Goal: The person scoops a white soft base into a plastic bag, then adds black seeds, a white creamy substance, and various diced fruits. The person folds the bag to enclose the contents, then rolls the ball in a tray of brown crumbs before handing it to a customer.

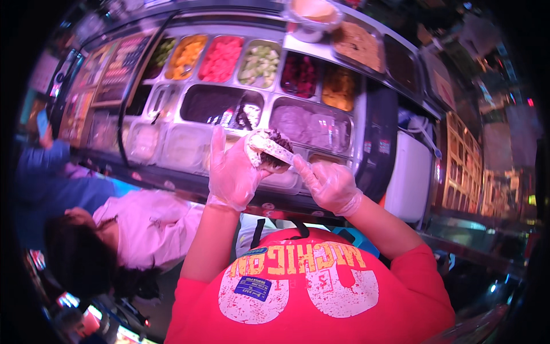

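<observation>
My left hand [232, 178], in a clear plastic glove, cups a dark, grainy lump of food [279, 139] that looks like black rice. White, creamy stuff with dark specks [256, 142] covers its left side. In my gloved right hand [331, 186] is a pale, flat spatula [279, 152], its blade lying across the food and touching the white part. Both hands are above the front of a metal counter with inset pans. Just beyond them sits a pan [195, 102] with a little white, dark-specked stuff at its right end.
Beyond are pans of yellow cubes [186, 56], red cubes [221, 57] and pale green pieces [259, 63]. A purple paste pan [309, 123] sits to the right. A tray of brown crumbs [356, 46] and a bowl [313, 17] stand farther back. At left is a person in pink [152, 223].
</observation>
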{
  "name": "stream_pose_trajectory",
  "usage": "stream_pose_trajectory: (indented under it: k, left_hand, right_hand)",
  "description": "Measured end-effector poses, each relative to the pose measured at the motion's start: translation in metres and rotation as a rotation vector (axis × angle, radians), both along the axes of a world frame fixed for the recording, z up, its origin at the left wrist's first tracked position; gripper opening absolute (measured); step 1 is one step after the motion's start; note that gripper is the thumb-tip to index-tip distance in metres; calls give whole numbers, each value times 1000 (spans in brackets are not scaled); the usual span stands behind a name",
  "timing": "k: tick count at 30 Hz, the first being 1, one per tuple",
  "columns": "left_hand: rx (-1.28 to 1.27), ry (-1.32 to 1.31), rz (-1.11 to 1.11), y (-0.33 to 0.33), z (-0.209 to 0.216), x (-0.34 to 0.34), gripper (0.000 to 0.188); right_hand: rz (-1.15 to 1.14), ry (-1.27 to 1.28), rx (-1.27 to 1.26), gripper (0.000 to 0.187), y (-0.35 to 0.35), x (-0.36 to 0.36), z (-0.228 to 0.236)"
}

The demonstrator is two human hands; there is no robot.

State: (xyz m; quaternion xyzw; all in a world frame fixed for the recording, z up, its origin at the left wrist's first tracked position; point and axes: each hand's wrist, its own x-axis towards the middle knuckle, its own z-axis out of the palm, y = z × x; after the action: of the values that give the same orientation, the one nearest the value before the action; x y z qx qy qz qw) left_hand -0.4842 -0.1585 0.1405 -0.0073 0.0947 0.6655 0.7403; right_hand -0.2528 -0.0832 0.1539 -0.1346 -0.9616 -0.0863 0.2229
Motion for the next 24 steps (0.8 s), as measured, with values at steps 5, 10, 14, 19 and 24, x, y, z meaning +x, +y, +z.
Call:
stream_pose_trajectory:
  k: [5,10,14,19,24]
  left_hand:
    - [4,-129,-214,42,-14,61,79]
    - [-21,31,-327,61,-4,119,78]
    - [-159,205,-411,71,1,179,80]
    - [56,155,-721,71,17,212,80]
    - [-216,248,-710,59,38,264,78]
  right_hand:
    - [-268,21,62,52,-4,82,8]
    - [-508,176,-43,41,-43,132,2]
    - [-650,120,3,50,-81,181,-9]
    - [-736,157,-30,50,-127,221,14]
    - [-852,155,-55,57,-162,245,25]
